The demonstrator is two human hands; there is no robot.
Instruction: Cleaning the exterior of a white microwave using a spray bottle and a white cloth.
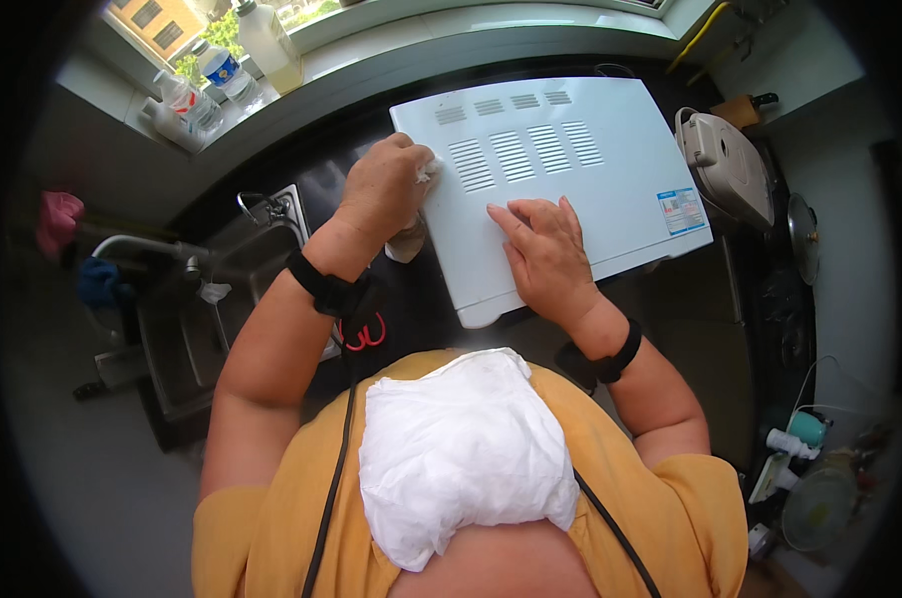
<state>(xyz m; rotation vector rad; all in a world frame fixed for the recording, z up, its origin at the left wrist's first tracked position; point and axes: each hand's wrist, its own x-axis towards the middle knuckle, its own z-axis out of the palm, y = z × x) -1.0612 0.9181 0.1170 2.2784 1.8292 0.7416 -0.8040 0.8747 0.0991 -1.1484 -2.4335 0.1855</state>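
A white metal appliance housing [622, 164] with rows of vent slots and a printed label lies on the dark countertop before me. My left hand [391, 176] is closed around a crumpled white wipe or tissue [427, 171], held against the housing's left edge. Resting on the housing's surface below the vents, my right hand [544, 258] has its fingers spread and holds nothing. Beneath my left wrist stands a partly hidden small container [406, 243]. What it is, I cannot tell.
At the left is a steel sink [189, 359] with a faucet [264, 208]. Plastic bottles [230, 75] stand on the windowsill. A beige rice cooker [731, 168] sits right of the housing, with a pot lid [803, 238] beyond. Red scissor handles [365, 333] lie near my body.
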